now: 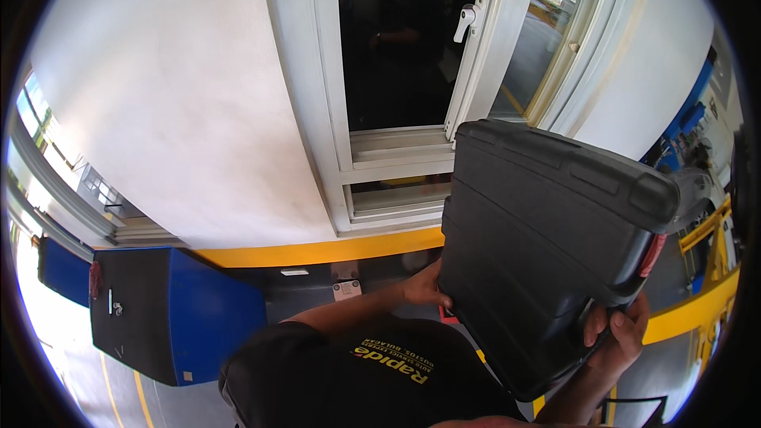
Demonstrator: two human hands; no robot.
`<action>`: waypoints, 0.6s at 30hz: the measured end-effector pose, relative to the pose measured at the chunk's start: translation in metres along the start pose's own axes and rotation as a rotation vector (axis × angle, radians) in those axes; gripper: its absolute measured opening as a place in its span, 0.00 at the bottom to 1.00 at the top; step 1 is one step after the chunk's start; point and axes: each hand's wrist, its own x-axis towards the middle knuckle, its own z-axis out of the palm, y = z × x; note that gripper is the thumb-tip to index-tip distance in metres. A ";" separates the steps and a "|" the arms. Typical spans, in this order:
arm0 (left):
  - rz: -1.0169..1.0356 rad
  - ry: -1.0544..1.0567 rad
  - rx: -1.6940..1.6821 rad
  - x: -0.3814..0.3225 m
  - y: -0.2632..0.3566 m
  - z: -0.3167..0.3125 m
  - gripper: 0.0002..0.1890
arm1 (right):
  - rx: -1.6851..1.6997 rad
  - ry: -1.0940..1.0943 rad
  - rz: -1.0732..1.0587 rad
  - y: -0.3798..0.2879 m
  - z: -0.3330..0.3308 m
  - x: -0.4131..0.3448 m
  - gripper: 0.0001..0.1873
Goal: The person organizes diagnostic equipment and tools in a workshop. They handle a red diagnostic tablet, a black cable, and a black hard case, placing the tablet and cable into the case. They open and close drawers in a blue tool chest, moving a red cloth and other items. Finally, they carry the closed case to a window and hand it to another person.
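A large black hard plastic case is held up tilted in front of my chest. My left hand grips its left edge, with the thumb along the near side. At the lower right, my right hand has its fingers curled around the case's edge, by a recess. A red latch-like part shows on the right side. The case looks closed, and what it holds cannot be seen. Its underside is hidden from me.
Ahead is a white-framed window with a white handle, set in a white wall with a yellow band. A blue cabinet with a black top stands left. Yellow metal framework is at right.
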 end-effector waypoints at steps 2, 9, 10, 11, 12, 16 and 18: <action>-0.032 0.130 -0.329 -0.016 -0.002 0.002 0.55 | 0.036 -0.033 0.014 -0.002 0.031 0.020 0.32; 0.002 0.396 -0.657 -0.031 0.032 -0.006 0.54 | -0.059 -0.335 0.166 -0.032 0.127 0.093 0.22; 0.007 0.399 -0.682 -0.030 0.037 -0.011 0.54 | -0.042 -0.345 0.186 -0.032 0.138 0.102 0.21; 0.012 0.402 -0.706 -0.031 0.044 -0.018 0.55 | -0.025 -0.355 0.206 -0.033 0.146 0.110 0.19; 0.022 0.386 -0.746 -0.027 0.049 -0.022 0.55 | 0.018 -0.388 0.249 -0.036 0.152 0.118 0.18; -0.018 0.404 -0.672 -0.029 0.083 -0.034 0.64 | 0.008 -0.430 0.301 -0.035 0.174 0.147 0.17; 0.034 0.361 -0.566 -0.035 0.083 -0.040 0.68 | -0.014 -0.437 0.324 -0.036 0.184 0.160 0.17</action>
